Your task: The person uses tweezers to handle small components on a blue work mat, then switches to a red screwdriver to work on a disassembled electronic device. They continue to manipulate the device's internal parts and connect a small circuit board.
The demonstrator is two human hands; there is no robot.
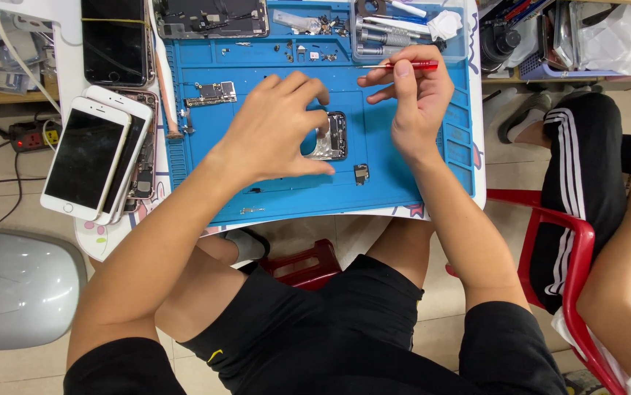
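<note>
Phone housing (332, 137) lies mid-mat on the blue mat (403, 183) covering the surface, my left hand (279, 132) curled over it, fingers pinning its edge. My right hand (414, 99) pinches a red screwdriver (403, 65). I'd hold the housing flat and bring the tip down square.

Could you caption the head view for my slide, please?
Left hand steadies a phone frame on a blue mat; right hand holds a red screwdriver.
</note>
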